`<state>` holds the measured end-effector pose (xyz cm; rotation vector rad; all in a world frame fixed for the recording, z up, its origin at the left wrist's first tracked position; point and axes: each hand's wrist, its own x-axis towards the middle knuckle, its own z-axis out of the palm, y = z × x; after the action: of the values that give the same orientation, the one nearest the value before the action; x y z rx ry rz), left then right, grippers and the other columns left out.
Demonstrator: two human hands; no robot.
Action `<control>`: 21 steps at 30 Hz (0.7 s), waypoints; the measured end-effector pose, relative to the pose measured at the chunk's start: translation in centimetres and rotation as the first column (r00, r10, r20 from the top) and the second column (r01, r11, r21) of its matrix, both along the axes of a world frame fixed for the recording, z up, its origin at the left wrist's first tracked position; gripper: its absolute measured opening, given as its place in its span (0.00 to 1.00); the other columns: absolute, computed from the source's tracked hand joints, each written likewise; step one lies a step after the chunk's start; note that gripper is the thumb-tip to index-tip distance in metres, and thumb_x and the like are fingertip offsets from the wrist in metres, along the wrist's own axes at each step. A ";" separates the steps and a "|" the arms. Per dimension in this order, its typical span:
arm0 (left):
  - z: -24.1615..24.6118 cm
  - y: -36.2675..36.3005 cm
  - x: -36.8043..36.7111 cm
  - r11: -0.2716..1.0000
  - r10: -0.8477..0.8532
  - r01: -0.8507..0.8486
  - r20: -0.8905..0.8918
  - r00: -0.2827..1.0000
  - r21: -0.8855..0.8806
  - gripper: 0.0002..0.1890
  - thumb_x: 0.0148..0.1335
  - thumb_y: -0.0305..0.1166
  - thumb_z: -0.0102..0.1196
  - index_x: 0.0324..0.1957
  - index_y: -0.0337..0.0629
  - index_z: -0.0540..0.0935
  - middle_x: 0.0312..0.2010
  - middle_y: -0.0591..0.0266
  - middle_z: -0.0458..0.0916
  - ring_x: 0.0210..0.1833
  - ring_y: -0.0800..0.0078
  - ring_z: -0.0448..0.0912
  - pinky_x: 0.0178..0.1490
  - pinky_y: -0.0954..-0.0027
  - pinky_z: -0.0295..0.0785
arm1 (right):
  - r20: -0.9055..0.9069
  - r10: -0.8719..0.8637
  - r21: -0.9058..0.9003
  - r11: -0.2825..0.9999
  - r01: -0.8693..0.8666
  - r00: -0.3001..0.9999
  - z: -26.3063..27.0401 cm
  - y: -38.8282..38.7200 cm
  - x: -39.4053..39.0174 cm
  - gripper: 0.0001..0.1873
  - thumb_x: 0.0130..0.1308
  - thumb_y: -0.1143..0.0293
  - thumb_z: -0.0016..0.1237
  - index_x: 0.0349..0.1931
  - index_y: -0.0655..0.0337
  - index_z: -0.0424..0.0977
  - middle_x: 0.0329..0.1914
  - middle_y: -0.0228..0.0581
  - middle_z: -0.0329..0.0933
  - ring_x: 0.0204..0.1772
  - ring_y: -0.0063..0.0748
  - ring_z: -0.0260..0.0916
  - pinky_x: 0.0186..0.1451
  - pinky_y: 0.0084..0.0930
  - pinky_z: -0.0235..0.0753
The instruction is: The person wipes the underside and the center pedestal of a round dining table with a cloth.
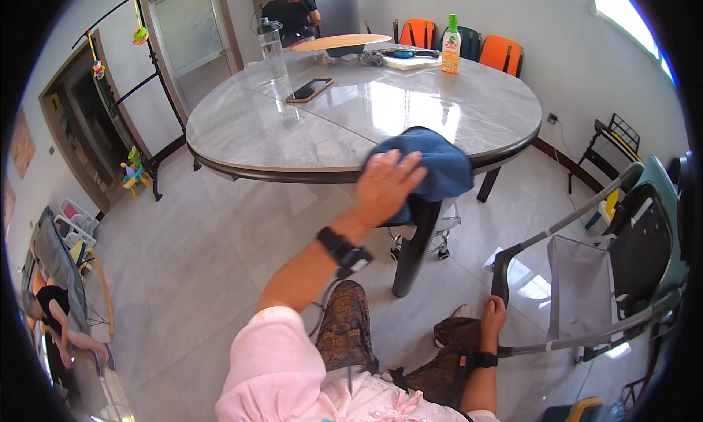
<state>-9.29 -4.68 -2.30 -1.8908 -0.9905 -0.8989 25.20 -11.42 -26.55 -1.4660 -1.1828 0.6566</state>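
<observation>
My left hand (387, 186), with a black band at the wrist, lies with spread fingers on a blue cloth (439, 161). The cloth drapes over the near edge of a round grey marble-look table (263, 139), above a black table leg. Whether the fingers grip the cloth cannot be told. Low on the right, my right hand (494, 314) is closed at the grey frame (501, 268) of a stroller-like seat. A smartphone (310, 90), a clear water bottle (272, 48) and an orange drink bottle with a green cap (451, 46) stand or lie farther back on the table.
Orange chairs (501, 54) stand behind the table. A round wooden board (341, 42) and a notebook (412, 62) are at its far side. One person (291, 13) stands at the back; another (55, 312) sits at the far left. A wheeled base is beneath the table.
</observation>
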 end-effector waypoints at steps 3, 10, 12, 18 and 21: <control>-0.9 -3.3 -8.6 0.990 0.133 -0.131 -0.035 0.991 0.057 0.13 0.47 0.29 0.51 0.38 0.50 0.76 0.48 0.64 0.71 0.50 0.59 0.68 0.52 0.56 0.62 | 0.096 -0.035 -0.011 0.999 0.036 0.995 1.0 -1.2 0.3 0.08 0.57 0.76 0.37 0.32 0.68 0.71 0.24 0.38 0.73 0.31 0.26 0.71 0.35 0.21 0.69; -0.9 -7.7 -19.4 0.971 0.209 -0.216 0.083 0.974 0.100 0.10 0.47 0.26 0.48 0.35 0.47 0.75 0.46 0.59 0.72 0.49 0.55 0.69 0.52 0.56 0.62 | 0.067 0.037 0.021 0.999 -0.038 0.997 -1.0 -1.7 0.0 0.06 0.59 0.75 0.38 0.31 0.65 0.70 0.24 0.33 0.70 0.27 0.20 0.65 0.30 0.17 0.65; -1.2 -7.0 -17.4 0.976 0.150 -0.177 0.200 0.968 0.124 0.10 0.48 0.25 0.47 0.34 0.45 0.75 0.45 0.57 0.72 0.48 0.54 0.69 0.51 0.57 0.62 | 0.216 0.057 -0.008 0.998 -0.057 0.975 -1.2 -1.6 -0.4 0.06 0.57 0.73 0.40 0.32 0.63 0.71 0.23 0.35 0.72 0.26 0.27 0.68 0.31 0.23 0.67; -0.1 -4.3 -10.4 0.997 -0.025 0.016 0.108 0.994 0.080 0.10 0.41 0.27 0.51 0.30 0.47 0.75 0.41 0.61 0.73 0.42 0.61 0.71 0.41 0.61 0.62 | 0.580 0.104 -0.108 0.993 -0.050 0.808 0.6 -1.8 -4.0 0.07 0.54 0.68 0.42 0.31 0.56 0.73 0.25 0.46 0.74 0.32 0.49 0.71 0.35 0.38 0.69; 1.6 -2.4 -4.2 0.988 -0.155 0.155 0.036 0.987 -0.017 0.14 0.39 0.31 0.55 0.34 0.49 0.74 0.39 0.63 0.71 0.39 0.65 0.70 0.40 0.65 0.63 | 0.631 0.156 -0.147 0.986 -0.080 0.760 0.7 -1.2 -5.5 0.06 0.54 0.68 0.42 0.29 0.54 0.72 0.26 0.46 0.74 0.33 0.51 0.71 0.36 0.41 0.69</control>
<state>-13.52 -7.06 -0.70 -1.9960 -0.8842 -1.0180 19.70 -12.58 -25.84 -1.7935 -1.8034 0.2946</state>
